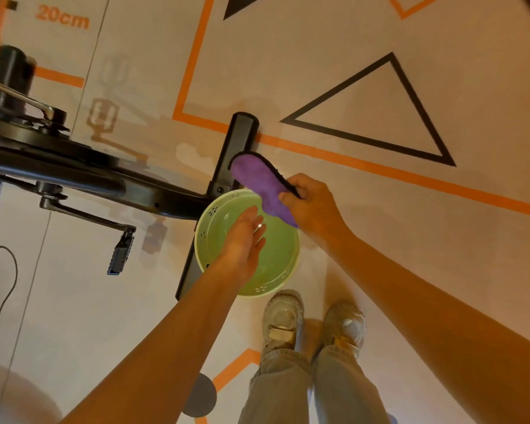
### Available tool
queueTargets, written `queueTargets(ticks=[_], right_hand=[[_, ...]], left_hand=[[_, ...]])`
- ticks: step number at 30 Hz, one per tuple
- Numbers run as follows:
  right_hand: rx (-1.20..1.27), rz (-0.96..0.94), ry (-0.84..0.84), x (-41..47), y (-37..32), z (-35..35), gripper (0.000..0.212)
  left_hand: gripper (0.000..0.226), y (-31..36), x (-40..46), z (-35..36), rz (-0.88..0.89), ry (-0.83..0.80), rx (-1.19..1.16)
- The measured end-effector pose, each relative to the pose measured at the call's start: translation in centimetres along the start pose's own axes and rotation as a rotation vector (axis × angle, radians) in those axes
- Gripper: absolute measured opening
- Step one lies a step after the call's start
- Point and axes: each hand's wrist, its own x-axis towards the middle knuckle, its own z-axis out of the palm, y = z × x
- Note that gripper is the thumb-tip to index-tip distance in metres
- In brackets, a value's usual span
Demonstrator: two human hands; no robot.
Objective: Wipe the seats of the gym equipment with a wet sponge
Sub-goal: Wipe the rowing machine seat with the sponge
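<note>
Floor markings (377, 117); black cable (0, 289)

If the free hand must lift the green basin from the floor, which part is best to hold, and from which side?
Probably the near rim of the green basin, from the person's side by the shoes. It lies bare there, while the exercise bike's base bar crowds its left edge and the right hand holds the purple sponge over the far edge. The left hand hovers open above it.

Bare floor (380, 240) right of basin (288, 270); bike frame (135, 188) perhaps touching its left rim.
</note>
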Motion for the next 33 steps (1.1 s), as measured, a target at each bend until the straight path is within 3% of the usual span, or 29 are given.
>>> queueTargets(ticks=[4,6,9,11,13,16,19,21,24,27,29,31,33], right_hand=[[0.216,0.107,-0.022,-4.0,-4.9,-3.7,0.021],[0.310,0.120,0.007,-6.5,-7.3,-5.9,0.030],[0.383,0.002,0.024,-10.3,-10.7,-9.3,0.048],[0.255,-0.102,0.011,-12.3,-12.7,-11.4,0.058],[0.074,-0.164,0.020,-14.0,-14.4,-13.5,0.055],[-0.125,-0.216,0.084,-16.5,-16.5,-16.2,0.042],[-0.352,-0.238,0.191,-19.1,-18.1,-18.5,0.018],[-0.314,-0.224,0.245,-21.1,-19.2,-20.0,0.011],[-0.051,-0.125,0.234,-24.1,-21.9,-22.2,0.013],[0.206,0.020,0.173,-26.6,-24.4,-24.0,0.027],[0.239,0.037,0.105,-27.9,-25.3,-25.0,0.038],[0.251,0.054,0.084,-29.1,-25.5,-26.1,0.033],[0.231,0.084,0.127,-29.9,-25.5,-27.5,0.027]], left_hand=[[0.055,2.5,-5.3,1.5,0.029,-0.171,-0.015],[0.042,4.2,-9.2,2.5,0.110,-0.174,-0.031],[0.021,6.6,-14.9,3.8,0.221,-0.135,0.067],[0.030,7.9,-17.8,4.7,0.294,-0.080,0.149],[0.047,9.2,-20.1,5.3,0.411,-0.076,0.189],[0.072,10.6,-23.0,6.0,0.571,-0.252,0.273],[0.056,11.5,-26.1,6.8,0.769,-0.282,0.556],[0.039,12.1,-28.6,7.7,0.848,-0.250,0.645],[0.016,13.7,-32.1,9.2,0.804,-0.327,0.665],[0.010,15.4,-35.5,10.9,0.679,-0.490,0.624],[0.019,15.8,-37.7,12.1,0.632,-0.572,0.624],[0.032,15.6,-39.0,13.1,0.597,-0.554,0.653],[0.019,15.3,-39.9,13.8,0.556,-0.516,0.690]])
